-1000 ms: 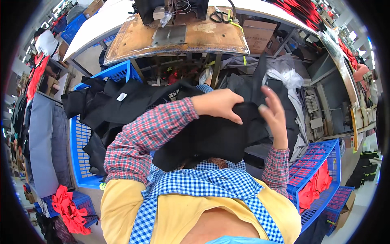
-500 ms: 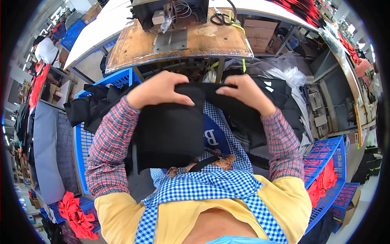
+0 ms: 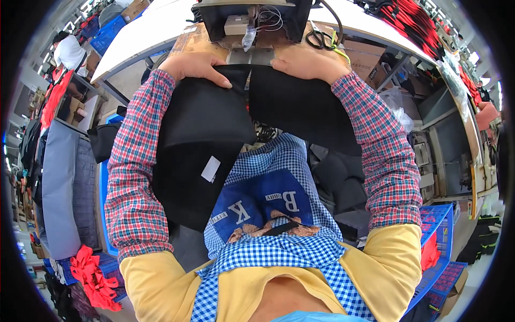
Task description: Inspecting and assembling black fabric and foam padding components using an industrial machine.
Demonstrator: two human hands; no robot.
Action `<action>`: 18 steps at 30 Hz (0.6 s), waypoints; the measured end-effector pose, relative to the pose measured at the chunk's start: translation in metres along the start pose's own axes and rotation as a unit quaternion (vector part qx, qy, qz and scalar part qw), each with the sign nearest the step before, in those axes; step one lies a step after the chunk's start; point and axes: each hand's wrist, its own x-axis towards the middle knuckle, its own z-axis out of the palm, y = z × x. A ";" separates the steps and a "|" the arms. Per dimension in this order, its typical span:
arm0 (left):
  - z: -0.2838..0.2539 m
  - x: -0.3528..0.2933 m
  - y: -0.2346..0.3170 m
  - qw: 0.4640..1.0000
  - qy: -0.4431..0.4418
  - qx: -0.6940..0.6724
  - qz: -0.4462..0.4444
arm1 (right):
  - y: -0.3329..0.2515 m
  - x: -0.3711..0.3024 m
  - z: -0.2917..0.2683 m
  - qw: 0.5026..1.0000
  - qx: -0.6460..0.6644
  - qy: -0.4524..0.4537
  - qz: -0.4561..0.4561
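Note:
Black fabric (image 3: 201, 115) hangs from both of my hands in two panels, with a narrow gap between them below the upper edge. My left hand (image 3: 199, 68) is closed on the top of the left panel, thumb in front and fingers hidden behind. A small white label (image 3: 211, 169) shows low on that panel. Closed on the upper edge of the right panel (image 3: 298, 104) is my right hand (image 3: 308, 61), its fingertips mostly hidden. Both hands are at the front of a wooden work table (image 3: 206, 44), just below a dark machine head (image 3: 295, 21).
Black-handled scissors (image 3: 317, 38) lie on the table to the right of the machine. A blue crate (image 3: 444, 236) with red fabric stands at lower right. More red fabric (image 3: 94, 276) is at lower left. Dark fabric (image 3: 340, 180) is heaped right of my apron.
Both hands have moved forward to the table edge with the black fabric. Its panels now hang spread apart, and the white label has come into sight.

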 end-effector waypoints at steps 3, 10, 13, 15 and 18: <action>-0.008 0.013 -0.004 1.000 -0.004 -0.002 -0.020 | 0.018 0.026 0.005 0.997 -0.009 -0.043 -0.067; -0.019 0.021 -0.010 0.998 -0.003 -0.067 -0.012 | 0.047 0.061 0.008 0.968 -0.125 -0.010 -0.217; -0.020 0.024 -0.012 0.997 0.009 -0.077 0.005 | 0.051 0.063 0.005 0.964 -0.137 -0.007 -0.227; -0.022 0.026 -0.016 0.997 0.010 -0.080 0.001 | 0.050 0.063 0.002 0.962 -0.144 -0.004 -0.231; -0.024 0.028 -0.023 0.997 0.021 -0.070 0.005 | 0.048 0.064 0.001 0.963 -0.155 -0.016 -0.221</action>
